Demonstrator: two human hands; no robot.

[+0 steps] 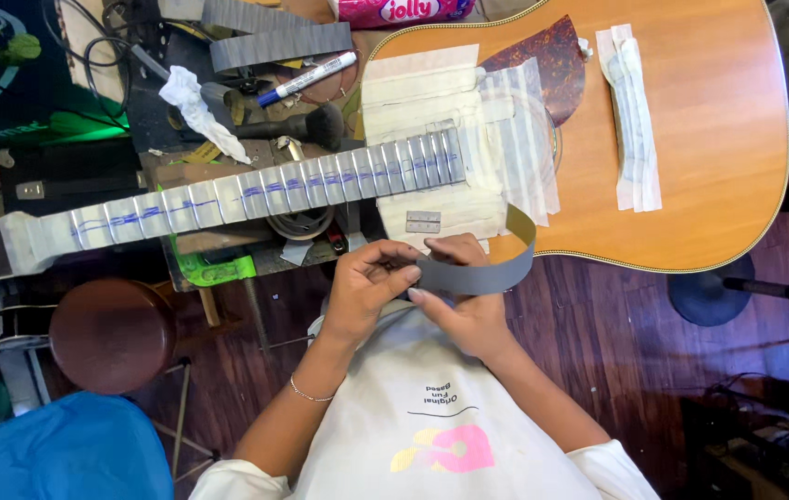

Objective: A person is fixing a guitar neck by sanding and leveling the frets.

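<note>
My left hand (368, 287) and my right hand (461, 301) meet just below the guitar, both pinching a grey strip of sandpaper (487, 268) that curls up and to the right. An acoustic guitar (690, 139) lies across the bench. Its fretboard (265, 190) is masked with tape and scribbled with blue marker. Masking tape (431, 93) covers the body around the neck end and sound hole. A small metal block (423, 221) rests on the tape just above my hands.
A round brown stool (112, 335) stands at the lower left, beside a blue cover (61, 454). A marker (306, 79), black brush (297, 127), crumpled tissue (192, 106) and more grey strips (274, 42) lie above the neck. A stand base (709, 294) sits on the wooden floor.
</note>
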